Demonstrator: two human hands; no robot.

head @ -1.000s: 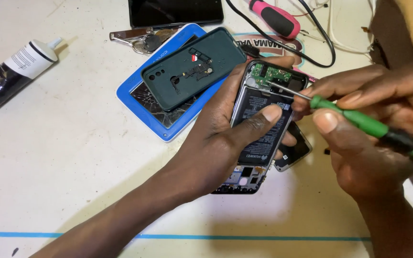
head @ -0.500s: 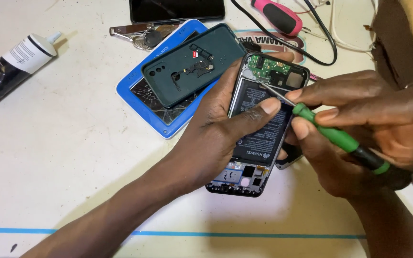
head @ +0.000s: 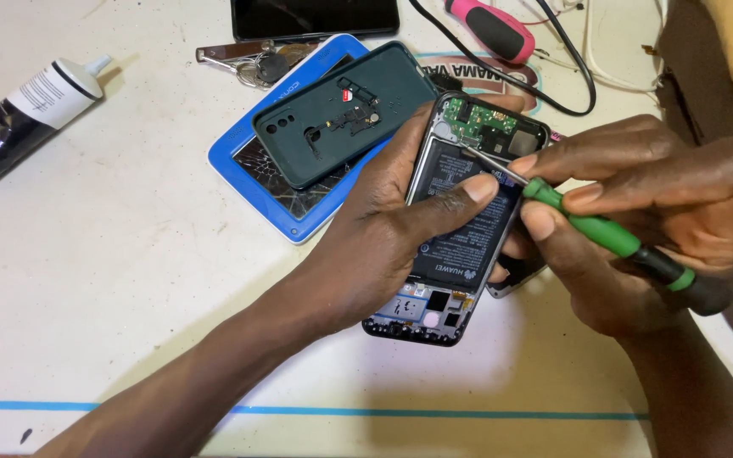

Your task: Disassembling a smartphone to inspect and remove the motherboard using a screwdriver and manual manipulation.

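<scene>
We see a phone (head: 460,229) lying opened, back side up, near the middle of the white surface (head: 112,254), its battery and circuit boards bare. The left hand (head: 400,229) wraps round the phone's left edge, thumb pressed flat across the battery, fingers curled over the top end, pinning it in place. The right hand (head: 638,220) has its grip closed tight round a green-handled screwdriver (head: 612,242), whose thin metal tip rests on the small green board at the phone's upper end, by a silver part there; whether it sits in a screw head is too small for us to tell.

As we judge it, the job is well into the strip-down: the dark green back cover (head: 341,110) is already off and lies inside-up, toward the far edge of the surface, on top of a blue-framed device with cracked glass (head: 273,187). The battery remains seated in the frame, and both the upper and lower boards appear to be in place, so the inner parts are yet to come out.

A black and white glue tube (head: 23,119) lies uncapped near the left edge. A pink-handled tool (head: 494,30), black cable (head: 570,68), a bunch of keys (head: 256,64) and another dark screen (head: 316,17) sit along the far edge.
</scene>
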